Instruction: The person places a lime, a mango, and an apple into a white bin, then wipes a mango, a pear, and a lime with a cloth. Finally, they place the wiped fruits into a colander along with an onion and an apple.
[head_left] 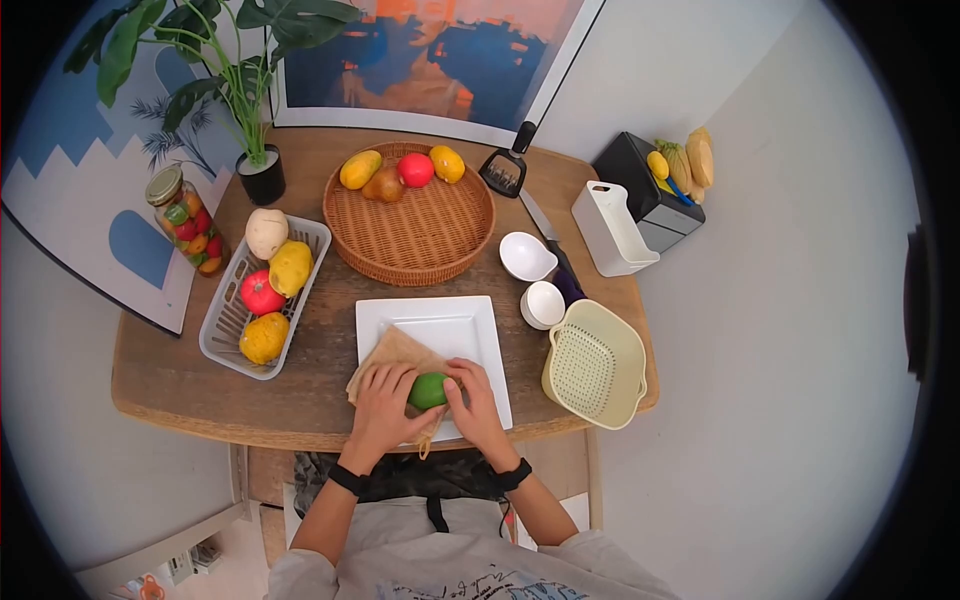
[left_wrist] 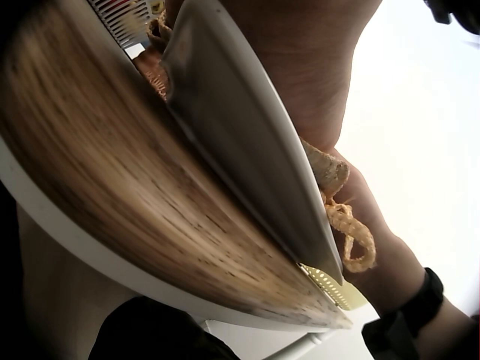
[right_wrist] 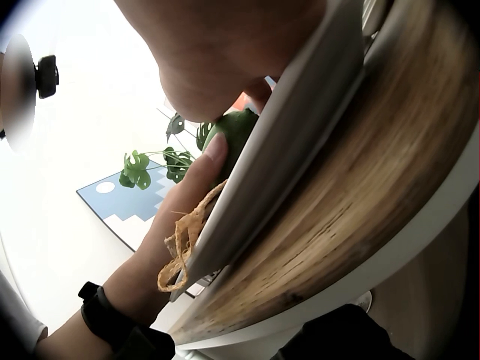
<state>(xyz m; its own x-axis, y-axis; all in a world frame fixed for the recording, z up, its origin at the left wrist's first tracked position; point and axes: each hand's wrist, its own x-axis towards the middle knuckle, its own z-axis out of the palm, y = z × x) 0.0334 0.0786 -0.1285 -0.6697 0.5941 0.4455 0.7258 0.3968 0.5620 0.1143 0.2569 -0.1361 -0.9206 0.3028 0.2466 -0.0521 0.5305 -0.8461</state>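
Grey shirt [head_left: 400, 545]: nearest the camera, along the bottom of the head view.
Green fruit [head_left: 427, 390]: between the two hands, above the plate.
Grip: the left hand [head_left: 385, 405] and the right hand [head_left: 478, 405] hold the fruit together, both thumbs against it.
Tan cloth [head_left: 395, 347]: beneath the left hand, its braided loop [head_left: 424, 448] hanging over the near edge.
White plate [head_left: 470, 316]: under the cloth, on the wooden table [head_left: 300, 405].
Left: grey basket [head_left: 316, 252] of fruit.
Beyond: wicker tray [head_left: 410, 230].
Right: cream colander [head_left: 592, 375], beside two white bowls [head_left: 543, 305].
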